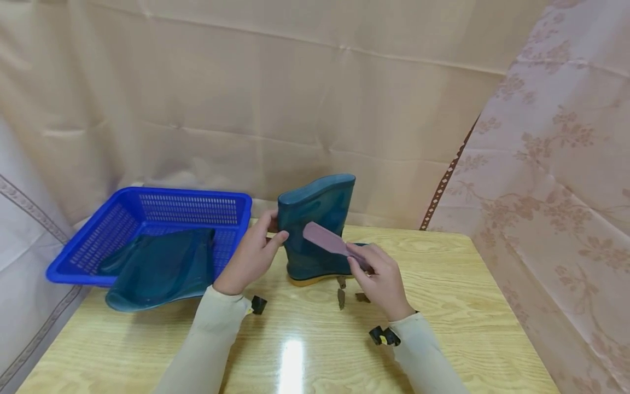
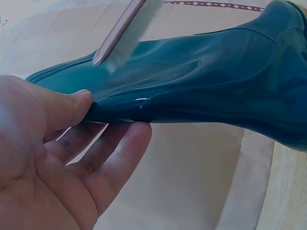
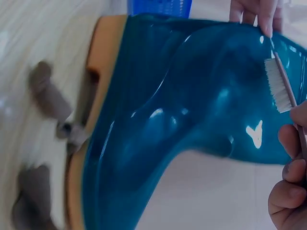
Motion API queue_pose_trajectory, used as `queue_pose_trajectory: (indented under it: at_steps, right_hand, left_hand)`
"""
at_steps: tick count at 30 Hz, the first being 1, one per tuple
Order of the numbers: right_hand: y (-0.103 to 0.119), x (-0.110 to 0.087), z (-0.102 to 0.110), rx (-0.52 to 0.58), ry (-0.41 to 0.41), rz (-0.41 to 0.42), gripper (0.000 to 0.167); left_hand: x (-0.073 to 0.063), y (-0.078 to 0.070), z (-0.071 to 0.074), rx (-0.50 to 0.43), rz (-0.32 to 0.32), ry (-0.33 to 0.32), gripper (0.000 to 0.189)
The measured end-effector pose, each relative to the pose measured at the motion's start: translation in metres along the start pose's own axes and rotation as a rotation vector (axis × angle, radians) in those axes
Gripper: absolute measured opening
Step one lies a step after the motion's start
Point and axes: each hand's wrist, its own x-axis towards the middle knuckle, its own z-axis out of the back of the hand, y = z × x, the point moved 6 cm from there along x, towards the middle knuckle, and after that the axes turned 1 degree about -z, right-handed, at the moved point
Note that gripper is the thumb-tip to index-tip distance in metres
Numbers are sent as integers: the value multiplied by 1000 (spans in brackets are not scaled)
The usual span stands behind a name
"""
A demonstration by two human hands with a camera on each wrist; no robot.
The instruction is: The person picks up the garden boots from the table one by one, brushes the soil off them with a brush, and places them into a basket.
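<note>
A dark teal rubber boot (image 1: 317, 207) with a tan sole stands upright on the table, its toe partly hidden behind my right hand (image 1: 383, 278). My left hand (image 1: 250, 253) pinches the back edge of the shaft, thumb on the near face and fingers behind, as the left wrist view shows. In my right hand is the handle of a pinkish scrub brush (image 1: 322, 238). Its white bristles (image 3: 278, 86) face the upper shaft in the right wrist view; whether they touch it I cannot tell. Brown clumps (image 1: 342, 299), like dried mud, lie beside the sole.
A blue plastic basket (image 1: 187, 208) stands at the left of the wooden table (image 1: 467, 317). Another teal boot (image 1: 167, 262) lies in it, its top hanging over the front rim. Cloth curtains (image 1: 295, 98) surround the table at back and sides.
</note>
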Motion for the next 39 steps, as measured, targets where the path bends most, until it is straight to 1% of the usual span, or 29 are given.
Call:
queue_pose_trajectory:
  at_steps: [3,5,7,10,13,16,19,21,23,26,28,33,36,39]
  right_hand:
    - [7,6,-8,3,-5,29,35]
    - [7,8,-11,-7,3,19,35]
    - [3,6,-12,-29,19,-9,35]
    - [-7,-1,-10,-83,47,-64,34]
    - [-17,-10,-4,-128,69,-107,33]
    - [-26,-19,1,-160,82,-125,33]
    - [-31,-24,4,-174,80,-121,33]
    - [-31,-25,6,-153,60,-118,32]
    - [-28,-22,9,-105,26,-120,32]
    - [-21,-13,11,-10,-45,-111,32]
    - [-14,-6,12,32,-89,-95,32]
    - [-3,10,11,57,-155,-59,32]
    - [-1,13,10,66,-168,-51,32]
    - [-1,15,9,63,-162,-43,32]
  left_hand:
    - [0,2,0,-4,-4,-5,41]
    - [1,2,0,-6,-3,-5,41]
    - [1,3,0,-2,3,-8,40]
    - [1,3,1,5,11,-12,39]
    - [1,0,1,9,4,-15,40]
    - [0,-3,1,6,-2,-15,42]
    - [0,-3,2,6,1,-14,42]
    - [0,-2,1,8,2,-13,42]
    - [1,-1,0,6,7,-13,42]
    - [1,0,-1,0,14,-12,42]
    - [2,1,-1,-6,19,-13,42]
    - [3,1,0,-19,13,-19,44]
    - [2,2,0,-23,13,-17,44]
    - [2,3,1,-22,19,-18,43]
